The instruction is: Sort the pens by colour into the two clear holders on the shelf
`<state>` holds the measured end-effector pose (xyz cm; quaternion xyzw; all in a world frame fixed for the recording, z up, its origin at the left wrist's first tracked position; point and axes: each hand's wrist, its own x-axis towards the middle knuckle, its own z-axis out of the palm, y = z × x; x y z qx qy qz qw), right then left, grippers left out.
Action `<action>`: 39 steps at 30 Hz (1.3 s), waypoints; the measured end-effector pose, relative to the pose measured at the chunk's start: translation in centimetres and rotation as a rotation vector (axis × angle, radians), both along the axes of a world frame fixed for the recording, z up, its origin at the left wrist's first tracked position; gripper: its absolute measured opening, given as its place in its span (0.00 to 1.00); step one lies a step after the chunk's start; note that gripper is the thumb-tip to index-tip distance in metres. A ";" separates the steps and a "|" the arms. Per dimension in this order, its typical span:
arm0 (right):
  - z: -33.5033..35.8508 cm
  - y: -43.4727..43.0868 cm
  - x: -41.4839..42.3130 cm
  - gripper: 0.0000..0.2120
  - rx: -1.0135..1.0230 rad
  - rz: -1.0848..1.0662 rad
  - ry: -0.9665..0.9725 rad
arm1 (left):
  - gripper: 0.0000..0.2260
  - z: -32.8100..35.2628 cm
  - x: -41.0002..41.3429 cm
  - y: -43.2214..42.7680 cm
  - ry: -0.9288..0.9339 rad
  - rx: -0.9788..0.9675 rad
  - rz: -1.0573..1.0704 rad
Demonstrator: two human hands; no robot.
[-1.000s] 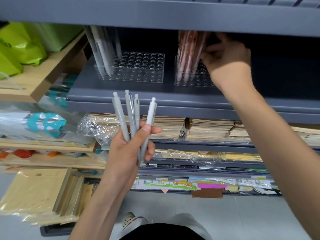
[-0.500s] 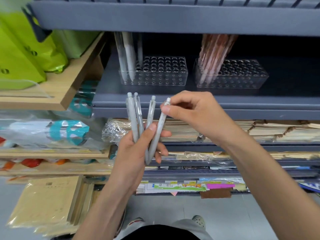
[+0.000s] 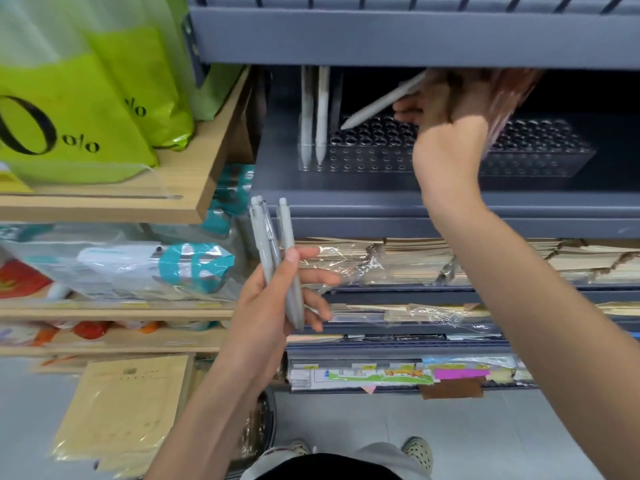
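Right hand [image 3: 446, 140] has lifted one grey pen [image 3: 377, 105], pinched, over the upper-centre holder [image 3: 360, 161]; left hand [image 3: 263, 306] grips three pens [image 3: 286, 237]

My right grip [image 3: 450, 133] hides the left end of the right holder [image 3: 540, 161], its fingers blurring into the reddish pens [image 3: 509, 95]. The upper shelf [image 3: 381, 39] hides those pens' tops and the standing grey pens' [image 3: 322, 109] tops.

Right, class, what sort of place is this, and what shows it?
Probably a stationery shop: a clear pen holder stands on a grey shelf, with wrapped notebook stacks below and packaged goods on neighbouring wooden shelves.
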<state>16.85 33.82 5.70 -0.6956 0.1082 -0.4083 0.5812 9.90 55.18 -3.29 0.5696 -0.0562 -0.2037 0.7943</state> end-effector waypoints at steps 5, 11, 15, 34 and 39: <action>0.3 0.2 2.8 0.08 -0.125 -0.008 0.000 | 0.17 -0.4 0.5 1.1 -0.008 0.009 0.001; 0.8 0.3 5.4 0.08 -0.227 0.036 0.153 | 0.17 -0.6 0.7 1.8 -0.016 0.030 -0.012; 1.5 0.8 6.6 0.19 -0.338 0.060 0.290 | 0.18 -0.5 1.0 1.6 -0.026 0.038 0.003; -0.6 0.9 2.4 0.04 -0.236 0.133 0.238 | 0.07 -0.7 2.0 1.6 -0.122 -0.046 -0.007; -2.4 2.7 -3.7 0.09 -0.345 0.440 0.391 | 0.05 -0.6 1.9 0.5 -0.145 -0.065 0.002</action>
